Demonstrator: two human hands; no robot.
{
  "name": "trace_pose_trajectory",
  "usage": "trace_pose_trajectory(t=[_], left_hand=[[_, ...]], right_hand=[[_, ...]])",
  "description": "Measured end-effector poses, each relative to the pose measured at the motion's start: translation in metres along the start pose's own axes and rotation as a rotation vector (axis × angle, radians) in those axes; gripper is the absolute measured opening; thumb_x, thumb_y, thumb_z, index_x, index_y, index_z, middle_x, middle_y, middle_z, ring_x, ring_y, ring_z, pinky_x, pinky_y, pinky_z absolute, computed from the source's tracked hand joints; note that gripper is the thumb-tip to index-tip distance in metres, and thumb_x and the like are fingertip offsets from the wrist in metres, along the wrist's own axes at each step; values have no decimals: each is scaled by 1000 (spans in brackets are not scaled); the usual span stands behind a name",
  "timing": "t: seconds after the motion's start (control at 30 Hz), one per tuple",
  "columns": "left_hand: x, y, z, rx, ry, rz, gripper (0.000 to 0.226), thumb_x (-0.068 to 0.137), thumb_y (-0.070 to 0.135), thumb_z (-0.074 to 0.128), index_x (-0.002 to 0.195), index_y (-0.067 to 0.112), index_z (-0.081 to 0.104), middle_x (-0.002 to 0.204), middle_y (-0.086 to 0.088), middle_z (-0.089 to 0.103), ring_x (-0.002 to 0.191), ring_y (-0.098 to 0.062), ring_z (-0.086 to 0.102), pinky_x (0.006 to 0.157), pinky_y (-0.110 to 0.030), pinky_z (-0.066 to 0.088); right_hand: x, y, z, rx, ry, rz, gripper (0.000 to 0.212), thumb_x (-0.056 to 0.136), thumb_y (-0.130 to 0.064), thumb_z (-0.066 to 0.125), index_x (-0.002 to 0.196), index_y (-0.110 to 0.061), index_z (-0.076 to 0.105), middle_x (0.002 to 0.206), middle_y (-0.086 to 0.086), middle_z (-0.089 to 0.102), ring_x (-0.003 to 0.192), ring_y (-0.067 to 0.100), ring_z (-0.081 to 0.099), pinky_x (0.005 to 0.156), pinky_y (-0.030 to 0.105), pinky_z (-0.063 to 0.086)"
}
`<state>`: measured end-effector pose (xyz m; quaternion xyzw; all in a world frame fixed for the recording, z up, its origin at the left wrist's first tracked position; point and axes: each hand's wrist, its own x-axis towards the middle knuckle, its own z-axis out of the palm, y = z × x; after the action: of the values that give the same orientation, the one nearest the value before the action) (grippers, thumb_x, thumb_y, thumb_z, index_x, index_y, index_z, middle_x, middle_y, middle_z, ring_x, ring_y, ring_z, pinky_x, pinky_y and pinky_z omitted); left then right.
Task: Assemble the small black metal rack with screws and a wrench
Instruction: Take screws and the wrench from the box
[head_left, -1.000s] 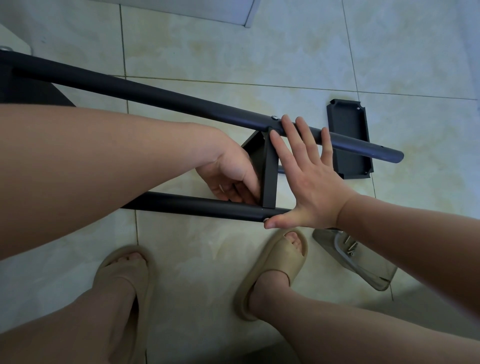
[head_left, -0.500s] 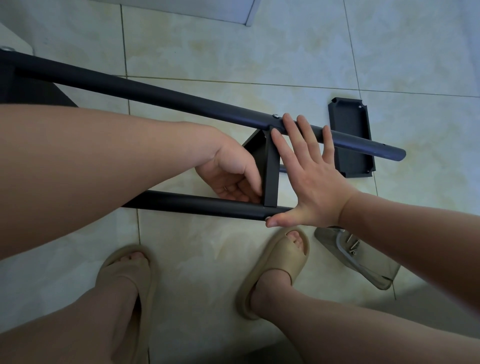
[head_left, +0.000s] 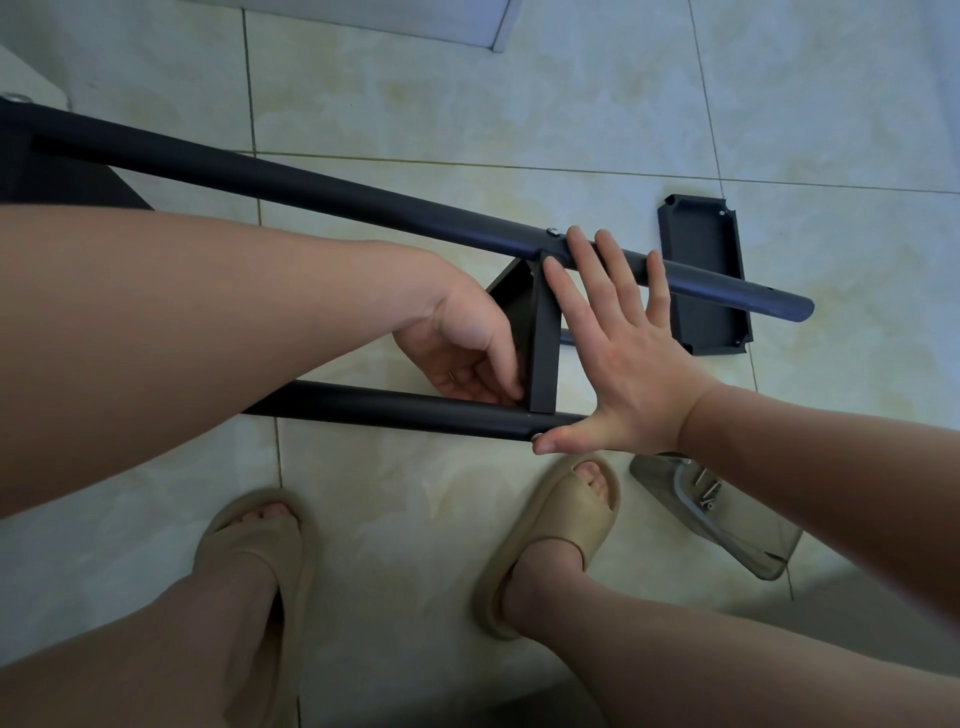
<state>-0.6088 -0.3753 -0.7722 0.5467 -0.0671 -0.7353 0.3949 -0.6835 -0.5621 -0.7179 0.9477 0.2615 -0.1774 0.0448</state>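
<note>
The person is standing over the job in tan sandals (head_left: 550, 525) on the pale tiled floor (head_left: 519, 104). Just beside the right foot a clear plastic bag (head_left: 753, 545) is lying flat, holding a few screws (head_left: 709, 493) and a bent metal tool that looks like the wrench (head_left: 685, 499).

The black rack (head_left: 363, 202) is lying part-built on the floor in front of the feet. Its near tube (head_left: 395, 408) is running across just beyond the toes. The right hand (head_left: 623, 358) is spreading wide and flat, thumb pressing on the end of the near tube next to a small screw head (head_left: 539, 435), fingertips reaching over to touch the far tube (head_left: 727, 283).

Between the two tubes a short crosspiece (head_left: 543, 353) is standing, joining them. The left hand (head_left: 462, 348) is reaching in from the other side, its fingers curling in against the lower corner of the crosspiece. I cannot tell whether it is pinching anything there.

Another screw head (head_left: 554, 232) is showing on the far tube, right above the crosspiece. Beyond that tube's free end, a black tray (head_left: 701, 280) is lying on the tiles, rim up.
</note>
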Motion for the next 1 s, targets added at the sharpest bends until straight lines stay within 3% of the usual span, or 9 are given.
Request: trace_pose_trajectory(t=[0.27, 0.57, 0.83, 1.0], left_hand=[[2, 0, 4, 69, 22, 6, 11, 92, 15, 65, 99, 18, 73, 90, 2, 75, 80, -12, 67, 82, -27, 51], [-1, 4, 4, -17, -10, 6, 15, 93, 8, 59, 102, 13, 70, 91, -1, 69, 81, -13, 62, 84, -27, 49], [-2, 2, 2, 106, 10, -34, 11, 93, 15, 64, 100, 19, 71, 88, 3, 72, 81, -13, 64, 90, -31, 47], [-1, 3, 2, 17, -3, -14, 15, 92, 8, 60, 102, 14, 70, 88, 0, 72, 80, -13, 66, 84, -27, 51]], right_hand=[[0, 0, 0, 1, -2, 3, 141, 62, -106, 27, 162, -11, -4, 169, 18, -9, 155, 40, -11, 117, 73, -5], [0, -1, -1, 7, -2, 2, 141, 62, -105, 28, 162, -11, -5, 169, 18, -10, 155, 39, -13, 117, 72, -7], [-1, 0, -1, 4, -2, 3, 142, 62, -106, 28, 162, -10, -3, 169, 18, -10, 155, 39, -12, 118, 71, -7], [0, 0, -1, 6, -1, 0, 141, 62, -105, 27, 162, -11, -5, 169, 18, -10, 155, 39, -12, 117, 72, -6]])
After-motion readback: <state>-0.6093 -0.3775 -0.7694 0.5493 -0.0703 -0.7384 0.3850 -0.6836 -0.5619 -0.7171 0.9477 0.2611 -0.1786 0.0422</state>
